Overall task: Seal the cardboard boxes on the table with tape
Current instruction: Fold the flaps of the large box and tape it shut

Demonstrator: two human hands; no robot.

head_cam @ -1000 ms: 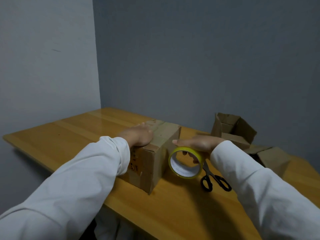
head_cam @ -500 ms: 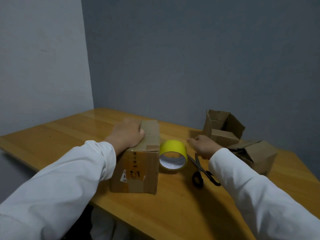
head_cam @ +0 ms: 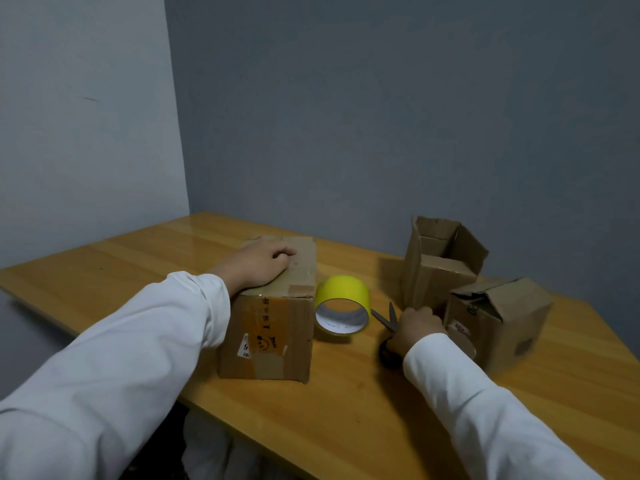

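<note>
Right grip curls over black-handled metal scissors, blades pointing away-left toward yellow tape roll just beside | left grip relaxed, resting on closed brown cardboard box

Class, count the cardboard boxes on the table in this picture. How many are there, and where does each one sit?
3. A closed box under the left hand; an open box by the back wall; a third box at right, beside the right hand.
</note>
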